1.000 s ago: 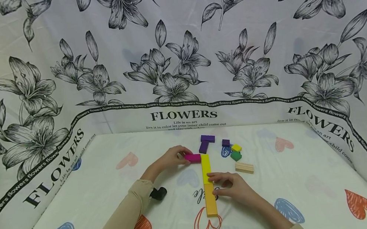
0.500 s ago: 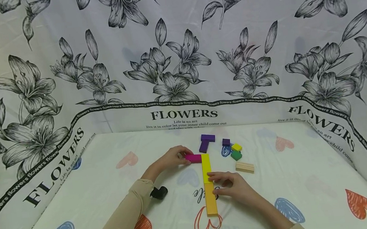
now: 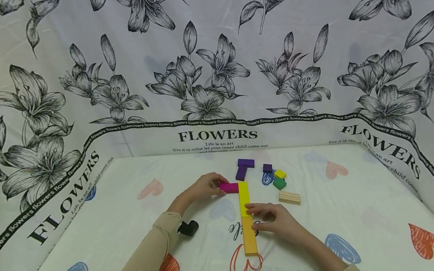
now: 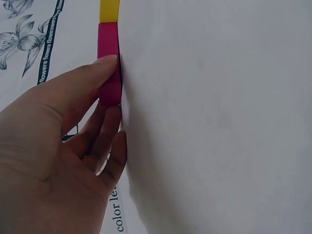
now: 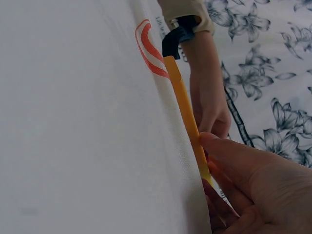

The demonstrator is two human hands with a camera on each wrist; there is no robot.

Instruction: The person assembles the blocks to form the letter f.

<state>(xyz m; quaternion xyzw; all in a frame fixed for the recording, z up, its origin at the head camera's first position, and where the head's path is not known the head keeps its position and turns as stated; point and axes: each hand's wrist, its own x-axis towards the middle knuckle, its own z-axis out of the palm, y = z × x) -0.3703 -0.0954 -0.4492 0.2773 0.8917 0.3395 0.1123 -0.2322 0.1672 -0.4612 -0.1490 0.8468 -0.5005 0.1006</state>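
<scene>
A person works on a white, heart-printed cloth (image 3: 111, 226). Take the clock's centre as the join between a long bright-yellow block (image 3: 244, 198), at 12 o'clock pointing away from the person, and a long orange-yellow block (image 3: 249, 240), at 6 o'clock; they meet end to end in a straight bar. At 11 o'clock a magenta oblong block (image 3: 229, 188) lies crosswise, its right end touching the left side of the yellow block near its far end.

The step in hand seems to be setting the magenta block squarely against the bar. The next move probably calls for easing off it gently, so the join does not shift.

The left hand (image 3: 205, 186), at 10 o'clock, pinches the magenta block's free end, thumb and fingers clamped on it. The right hand (image 3: 276, 220), at 3 o'clock, has thumb and forefinger parted: the thumb touches the orange block, the fingertips the yellow one, seemingly steadying the bar; how firmly, I cannot tell.

Farther off, two purple oblong blocks (image 3: 246, 163) touch at 12; a dark purple cube (image 3: 267, 168) sits at 1, a green angular block (image 3: 279, 183) near 2 beside a small yellow block (image 3: 280, 174), and a grooved pale wooden block (image 3: 289, 197) between 2 and 3.
</scene>
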